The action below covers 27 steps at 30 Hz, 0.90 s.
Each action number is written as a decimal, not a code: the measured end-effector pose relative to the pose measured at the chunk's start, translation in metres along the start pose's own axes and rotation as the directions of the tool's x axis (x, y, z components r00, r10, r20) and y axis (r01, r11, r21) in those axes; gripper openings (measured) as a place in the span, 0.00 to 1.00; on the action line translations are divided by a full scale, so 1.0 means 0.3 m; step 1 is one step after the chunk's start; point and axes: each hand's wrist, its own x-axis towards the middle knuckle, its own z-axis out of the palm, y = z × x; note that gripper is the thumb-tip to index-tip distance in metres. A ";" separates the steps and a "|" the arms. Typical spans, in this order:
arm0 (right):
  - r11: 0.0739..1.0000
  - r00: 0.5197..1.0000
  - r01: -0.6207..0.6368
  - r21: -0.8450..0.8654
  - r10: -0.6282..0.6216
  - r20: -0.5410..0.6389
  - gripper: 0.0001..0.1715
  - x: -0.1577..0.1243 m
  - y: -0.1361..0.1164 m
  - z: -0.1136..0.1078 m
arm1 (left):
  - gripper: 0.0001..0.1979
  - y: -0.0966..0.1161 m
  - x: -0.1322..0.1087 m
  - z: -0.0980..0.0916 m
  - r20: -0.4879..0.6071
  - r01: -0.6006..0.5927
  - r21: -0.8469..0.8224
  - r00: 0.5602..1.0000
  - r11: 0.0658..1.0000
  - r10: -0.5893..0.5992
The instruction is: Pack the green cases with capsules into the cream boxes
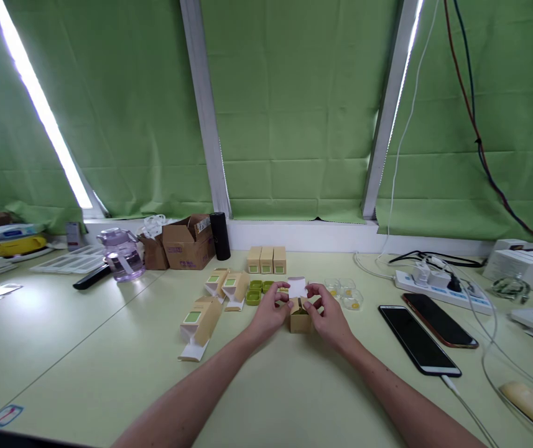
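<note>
A small brown cardboard box (300, 323) stands on the table before me, its white-lined lid flap (297, 286) raised at the back. Something dark green shows in its opening. My left hand (272, 309) grips the box's left side with bent fingers, thumb near the top edge. On the right side, my right hand (326, 316) holds the box and its fingertips reach the flap. Partly behind my left hand is a green tray with small cups (254, 295). Clear plastic cups with yellow bits (346, 292) lie beyond my right hand.
Open small boxes (201, 320) lie on the left, and three closed ones (267, 260) stand behind. Two phones (419, 339) and a power strip (443, 289) with cables are at right. A purple jug (122, 254) and a carton (188, 242) stand at back left.
</note>
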 end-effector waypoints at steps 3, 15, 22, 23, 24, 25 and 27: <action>0.999 1.000 -0.011 0.033 0.011 0.021 0.21 -0.004 -0.010 0.002 | 0.19 0.000 0.000 0.001 -0.003 0.004 -0.013 1.000 1.000 -0.004; 0.985 0.998 -0.046 0.166 0.040 0.037 0.28 -0.013 -0.012 0.027 | 0.19 -0.003 0.002 0.005 -0.012 -0.014 -0.054 1.000 0.998 0.013; 0.973 0.998 -0.053 0.225 0.047 0.031 0.35 -0.008 0.007 0.033 | 0.22 -0.003 -0.002 0.007 -0.027 -0.002 -0.069 1.000 0.998 0.000; 0.973 0.998 -0.052 0.226 0.046 0.034 0.35 -0.009 0.007 0.033 | 0.23 -0.004 -0.002 0.007 -0.027 0.005 -0.074 1.000 0.997 -0.007; 0.973 0.998 -0.051 0.227 0.044 0.038 0.35 -0.009 0.006 0.033 | 0.23 -0.005 -0.002 0.008 -0.026 0.010 -0.077 1.000 0.997 -0.012; 0.972 0.998 -0.050 0.228 0.042 0.042 0.35 -0.010 0.005 0.033 | 0.22 -0.007 -0.001 0.008 -0.024 0.014 -0.078 1.000 0.997 -0.016; 0.972 0.998 -0.049 0.229 0.040 0.048 0.35 -0.010 0.001 0.032 | 0.21 -0.011 0.002 0.009 -0.023 0.016 -0.078 1.000 0.997 -0.017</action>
